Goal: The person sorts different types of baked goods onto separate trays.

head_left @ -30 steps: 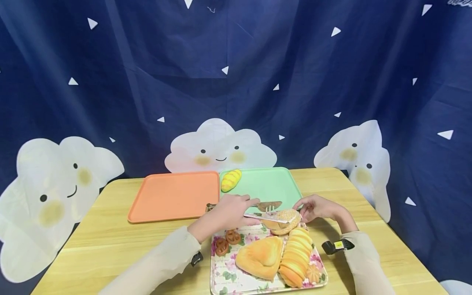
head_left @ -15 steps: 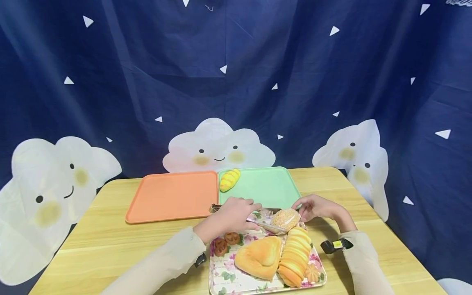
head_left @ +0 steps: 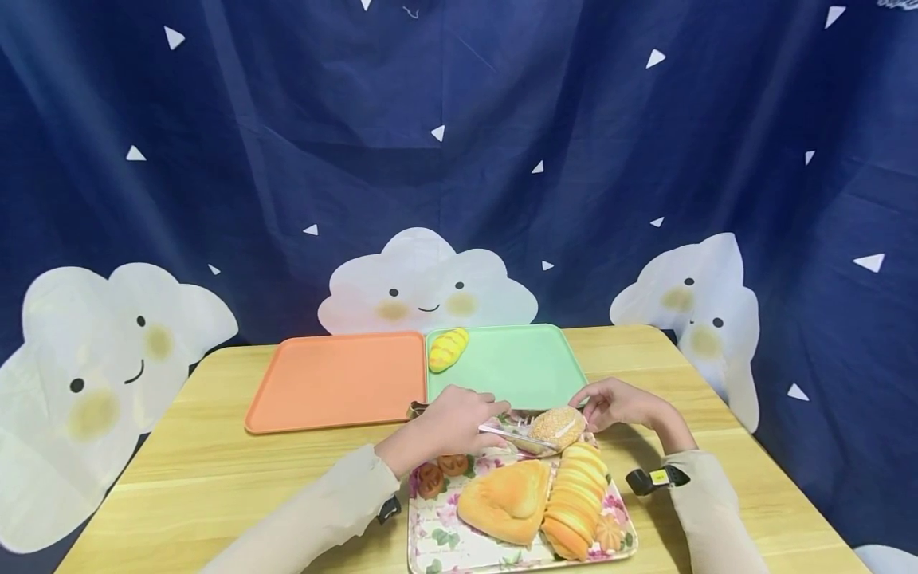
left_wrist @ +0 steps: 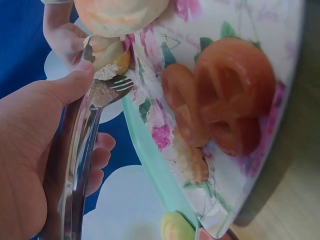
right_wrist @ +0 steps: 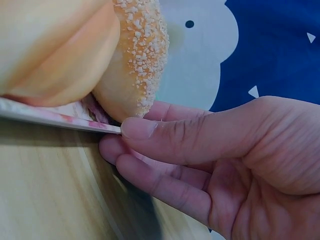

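On a wooden table (head_left: 215, 478) before a navy cloud curtain (head_left: 287, 159), hands pinch tongs (head_left: 512, 434) and floral tray (head_left: 445, 542).

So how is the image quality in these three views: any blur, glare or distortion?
Head view: evenly lit and sharp, with slight wide-angle bending at the edges. Left wrist view: soft focus on the near left hand, bright glare streaks on the tongs. Right wrist view: the sesame bun is crisp, and the right hand casts a dark shadow.
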A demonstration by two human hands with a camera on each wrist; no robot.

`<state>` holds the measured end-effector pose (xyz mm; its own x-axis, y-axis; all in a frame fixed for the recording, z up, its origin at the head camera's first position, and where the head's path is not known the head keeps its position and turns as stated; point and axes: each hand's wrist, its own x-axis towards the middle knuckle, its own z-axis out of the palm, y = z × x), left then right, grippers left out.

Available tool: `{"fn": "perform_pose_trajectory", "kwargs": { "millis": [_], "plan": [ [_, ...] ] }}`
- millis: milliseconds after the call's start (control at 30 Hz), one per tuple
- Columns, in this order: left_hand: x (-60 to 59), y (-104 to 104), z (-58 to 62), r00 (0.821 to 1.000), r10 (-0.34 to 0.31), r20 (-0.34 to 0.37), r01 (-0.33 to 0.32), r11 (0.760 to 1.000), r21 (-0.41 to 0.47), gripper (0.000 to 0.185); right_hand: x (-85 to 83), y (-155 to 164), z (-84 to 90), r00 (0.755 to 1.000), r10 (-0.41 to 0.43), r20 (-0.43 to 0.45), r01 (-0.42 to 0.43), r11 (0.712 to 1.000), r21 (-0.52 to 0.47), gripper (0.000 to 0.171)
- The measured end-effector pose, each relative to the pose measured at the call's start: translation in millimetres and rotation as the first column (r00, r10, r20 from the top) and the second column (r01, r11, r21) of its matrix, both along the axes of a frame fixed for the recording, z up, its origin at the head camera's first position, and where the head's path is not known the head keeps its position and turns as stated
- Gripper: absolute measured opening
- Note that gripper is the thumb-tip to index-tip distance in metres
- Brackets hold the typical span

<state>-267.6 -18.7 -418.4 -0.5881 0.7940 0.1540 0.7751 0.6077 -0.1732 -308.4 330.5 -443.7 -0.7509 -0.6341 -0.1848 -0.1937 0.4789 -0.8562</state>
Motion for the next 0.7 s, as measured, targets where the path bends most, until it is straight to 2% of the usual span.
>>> {"fn": "perform_pose_trajectory", "kwargs": {
  "millis": [200,467,700],
  "plan": [
    [-0.7,-2.6,-2.8,0.999,-0.021,-0.027,0.022,0.999,0.024,0.049,0.2,0.5,-0.9,1.000,-0.003,0.008,0.003,1.000,-0.012,0.044],
    [-0.4,-9.8,-6.1,0.996,-0.012,-0.087,0.017,0.998,0.054,0.053,-0.4,0.5,-2.9,1.000,0.001,0.003,-0.001,1.000,-0.019,0.046],
    [-3.0,-19.0,-0.3,0.986,0.007,-0.169,0.009,0.995,0.098,0.054,0.4,0.4,-0.2,1.000,-0.002,0.001,0.002,1.000,-0.016,0.045]
  ]
}}
